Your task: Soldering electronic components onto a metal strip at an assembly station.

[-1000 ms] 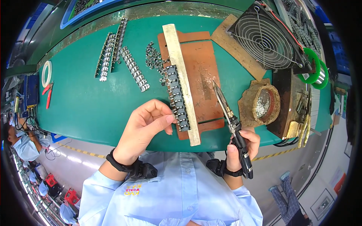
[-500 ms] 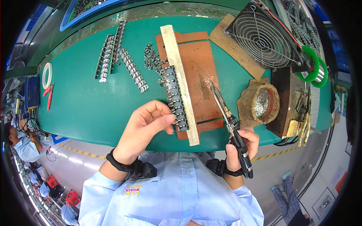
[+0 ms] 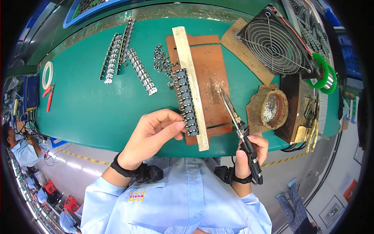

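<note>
My left hand (image 3: 154,134) has thumb and forefinger pinched together at the near left edge of a row of black rectangular electronic components (image 3: 186,101). Whatever lies between those fingertips is too small or hidden to make out. The row runs along the left side of a pale wooden bar (image 3: 191,74), which lies across a brown board (image 3: 212,74). My right hand (image 3: 255,150) is closed round the black handle of a soldering iron (image 3: 242,130). Its metal tip points away from me and reaches over the brown board, near a shiny, solder-spotted patch.
Left of the bar are a pile of small metal parts (image 3: 161,58) and several metal-clip strips (image 3: 142,72). Red-handled cutters (image 3: 49,100) and a tape roll (image 3: 47,75) lie far left. On the right stand a fan (image 3: 272,43), a round crusted pot (image 3: 255,107) and a green solder spool (image 3: 320,62).
The view has shifted slightly, so the bar and the row appear a little further right. My left fingers stay at the row's edge, and the iron keeps nearly the same pose.
</note>
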Motion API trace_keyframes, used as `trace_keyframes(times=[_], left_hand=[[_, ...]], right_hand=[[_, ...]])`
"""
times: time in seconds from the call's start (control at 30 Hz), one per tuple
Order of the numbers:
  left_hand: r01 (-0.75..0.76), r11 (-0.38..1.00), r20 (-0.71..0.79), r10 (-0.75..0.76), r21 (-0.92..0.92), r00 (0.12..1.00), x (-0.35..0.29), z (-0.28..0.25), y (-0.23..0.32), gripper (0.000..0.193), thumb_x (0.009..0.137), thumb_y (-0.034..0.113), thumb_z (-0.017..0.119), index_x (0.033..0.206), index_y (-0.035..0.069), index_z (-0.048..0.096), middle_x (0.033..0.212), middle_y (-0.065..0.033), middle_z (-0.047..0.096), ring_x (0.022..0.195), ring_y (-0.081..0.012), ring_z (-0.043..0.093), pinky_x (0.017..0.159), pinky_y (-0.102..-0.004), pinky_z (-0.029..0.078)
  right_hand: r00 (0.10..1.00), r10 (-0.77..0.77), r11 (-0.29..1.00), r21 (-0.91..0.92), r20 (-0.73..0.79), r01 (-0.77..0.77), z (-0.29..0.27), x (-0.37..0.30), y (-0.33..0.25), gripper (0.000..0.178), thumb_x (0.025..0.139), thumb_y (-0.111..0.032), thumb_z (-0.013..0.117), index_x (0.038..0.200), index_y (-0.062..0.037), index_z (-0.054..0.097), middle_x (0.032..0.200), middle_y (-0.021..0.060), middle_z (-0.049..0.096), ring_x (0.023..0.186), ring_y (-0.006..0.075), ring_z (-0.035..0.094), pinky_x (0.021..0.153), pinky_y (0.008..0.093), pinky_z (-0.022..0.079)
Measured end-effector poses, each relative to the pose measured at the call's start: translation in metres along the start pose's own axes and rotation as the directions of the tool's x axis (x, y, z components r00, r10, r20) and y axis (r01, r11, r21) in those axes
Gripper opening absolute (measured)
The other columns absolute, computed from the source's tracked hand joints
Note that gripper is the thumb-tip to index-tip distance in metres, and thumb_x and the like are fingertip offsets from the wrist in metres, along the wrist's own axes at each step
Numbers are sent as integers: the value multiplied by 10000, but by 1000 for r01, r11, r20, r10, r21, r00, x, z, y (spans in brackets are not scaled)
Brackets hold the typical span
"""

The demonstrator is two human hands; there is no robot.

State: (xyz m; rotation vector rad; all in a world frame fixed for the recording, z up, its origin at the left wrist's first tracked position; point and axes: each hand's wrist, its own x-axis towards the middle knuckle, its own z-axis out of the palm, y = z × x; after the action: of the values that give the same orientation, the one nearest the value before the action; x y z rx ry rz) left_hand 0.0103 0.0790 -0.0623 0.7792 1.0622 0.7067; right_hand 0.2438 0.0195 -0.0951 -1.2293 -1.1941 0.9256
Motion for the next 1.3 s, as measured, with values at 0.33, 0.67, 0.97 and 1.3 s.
trace_keyframes(times=[0.33,0.67,0.97,1.3], left_hand=[[67,997,81,-65,-30,995,6,-25,0,144,853,110,562,917,-19,555,819,-27,589,730,-76,550,666,-197,444],[99,994,122,-92,-53,988,10,-38,0,144,855,115,559,910,-18,555,822,-25,584,734,-76,539,666,-200,443],[95,994,135,-85,-63,987,10,-45,-2,145,855,122,560,894,-18,551,821,-24,579,736,-80,539,663,-203,442],[85,994,135,-75,-70,988,11,-47,-3,146,854,123,561,889,-18,550,816,-23,573,730,-82,534,659,-203,440]], right_hand=[[989,-102,995,33,110,99,7,-1,-12,408,604,-184,772,915,-55,541,749,70,516,686,177,480,655,306,371],[899,-197,923,-236,391,305,20,8,-35,413,528,-285,759,838,-107,551,578,-3,491,519,138,436,722,383,287],[895,-144,912,-295,422,286,28,13,-38,384,536,-245,800,844,-146,592,575,-27,523,510,124,475,700,348,335],[891,-121,917,-294,437,269,30,14,-37,383,549,-244,800,853,-143,591,586,-22,527,516,129,482,698,353,338]])
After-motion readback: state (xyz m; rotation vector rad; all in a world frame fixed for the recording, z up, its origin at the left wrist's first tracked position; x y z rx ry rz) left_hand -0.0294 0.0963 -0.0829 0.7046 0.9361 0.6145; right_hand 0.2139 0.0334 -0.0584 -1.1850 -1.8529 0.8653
